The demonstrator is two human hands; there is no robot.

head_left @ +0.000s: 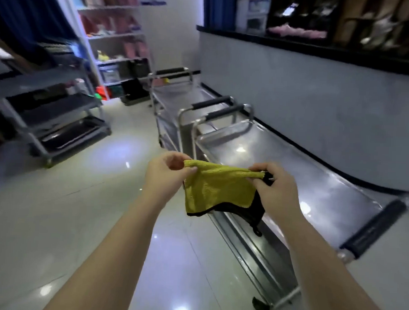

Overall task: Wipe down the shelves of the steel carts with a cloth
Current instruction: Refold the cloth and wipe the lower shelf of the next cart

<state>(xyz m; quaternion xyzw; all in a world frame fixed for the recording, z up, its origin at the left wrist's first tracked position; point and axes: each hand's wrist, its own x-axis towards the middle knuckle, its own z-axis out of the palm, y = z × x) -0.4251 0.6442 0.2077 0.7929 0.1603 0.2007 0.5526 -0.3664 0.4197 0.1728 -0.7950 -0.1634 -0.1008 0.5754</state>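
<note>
Hands: left (166, 170) & right (271, 183) grip pinching nubby yellow cloth (217, 188) over shiny steel cart (291, 172).

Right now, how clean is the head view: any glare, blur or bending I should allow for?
Head view: bright ceiling-light spots glare off the nearest cart's top shelf and the glossy floor; the wide lens bows the wall base and cart rails; the far shelving and the counter clutter are soft and smeared; the yellow cloth, pinched by the left hand and right hand, reads clearly.

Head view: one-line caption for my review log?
Both hands, left and right, stretch a yellow cloth above the nearest steel cart.
</note>
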